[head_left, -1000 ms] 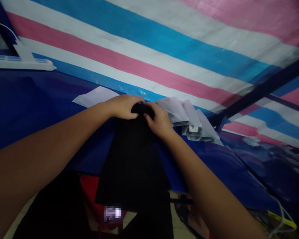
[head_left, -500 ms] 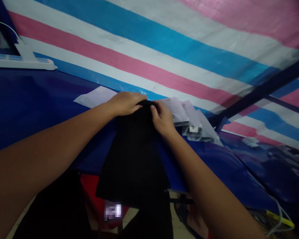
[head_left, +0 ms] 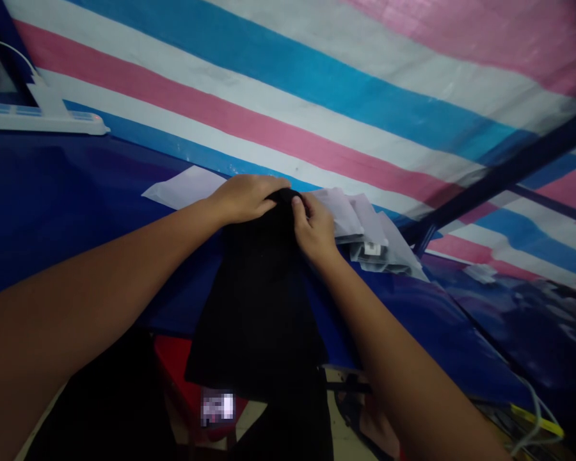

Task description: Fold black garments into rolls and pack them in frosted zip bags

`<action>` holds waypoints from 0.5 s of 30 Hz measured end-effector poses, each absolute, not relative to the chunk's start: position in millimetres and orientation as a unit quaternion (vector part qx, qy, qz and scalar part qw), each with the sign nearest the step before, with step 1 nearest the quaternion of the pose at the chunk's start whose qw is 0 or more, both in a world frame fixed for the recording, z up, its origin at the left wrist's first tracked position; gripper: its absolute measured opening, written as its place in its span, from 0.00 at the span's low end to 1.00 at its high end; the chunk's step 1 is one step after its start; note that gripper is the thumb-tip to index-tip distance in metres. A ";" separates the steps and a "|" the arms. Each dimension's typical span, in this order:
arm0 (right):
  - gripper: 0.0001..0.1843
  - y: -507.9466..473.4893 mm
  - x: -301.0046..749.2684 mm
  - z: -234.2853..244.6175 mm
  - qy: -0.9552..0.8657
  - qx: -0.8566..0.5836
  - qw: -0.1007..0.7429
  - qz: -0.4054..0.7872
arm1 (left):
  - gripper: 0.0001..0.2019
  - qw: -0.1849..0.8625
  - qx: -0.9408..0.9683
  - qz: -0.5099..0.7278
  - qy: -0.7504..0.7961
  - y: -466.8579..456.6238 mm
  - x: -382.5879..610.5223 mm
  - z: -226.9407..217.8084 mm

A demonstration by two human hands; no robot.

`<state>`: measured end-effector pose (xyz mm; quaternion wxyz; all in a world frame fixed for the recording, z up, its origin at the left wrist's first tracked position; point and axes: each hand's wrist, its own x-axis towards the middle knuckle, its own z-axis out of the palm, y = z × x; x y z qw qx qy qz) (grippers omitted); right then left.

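Note:
A black garment (head_left: pixel 262 301) lies over the front edge of the blue table (head_left: pixel 67 205), its wider end hanging toward my lap. At its narrow far end, my left hand (head_left: pixel 252 197) grips the fabric from the left, fingers bent over the top. My right hand (head_left: pixel 315 224) is closed on the same end from the right, thumb on top and fingertips hidden behind the cloth. A whitish plastic bag (head_left: pixel 187 187) lies just beyond my left wrist. Several frosted bags (head_left: pixel 350 214), overlapping, lie right of my right hand; one shows a white label.
A white power strip (head_left: pixel 43 121) with a plug stands at the far left. Behind the table hangs a striped sheet (head_left: pixel 269 121). A dark bar (head_left: pixel 499 173) slants across the right. Below are a red stool (head_left: pixel 175 362) and a white cable (head_left: pixel 537 410).
The gripped end of the black cloth has been raised and folded slightly. My left fingers have shifted a little to the right; the rest stays much the same.

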<state>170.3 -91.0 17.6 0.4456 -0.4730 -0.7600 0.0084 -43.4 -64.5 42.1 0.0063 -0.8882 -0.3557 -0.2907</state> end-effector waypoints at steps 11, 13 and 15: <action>0.13 -88.2 165.9 15.8 -0.764 -0.388 0.516 -0.002 | 0.16 0.006 -0.862 -0.390 -0.323 -66.5 -30.7 39.6; 0.14 -85.1 165.4 13.0 -0.764 -0.404 0.503 0.018 | 0.15 -0.015 -0.856 -0.404 -0.322 -61.9 -30.4 36.0; 0.16 -80.8 165.3 8.4 -0.767 -0.419 0.484 0.039 | 0.15 -0.029 -0.848 -0.415 -0.329 -56.0 -30.7 31.7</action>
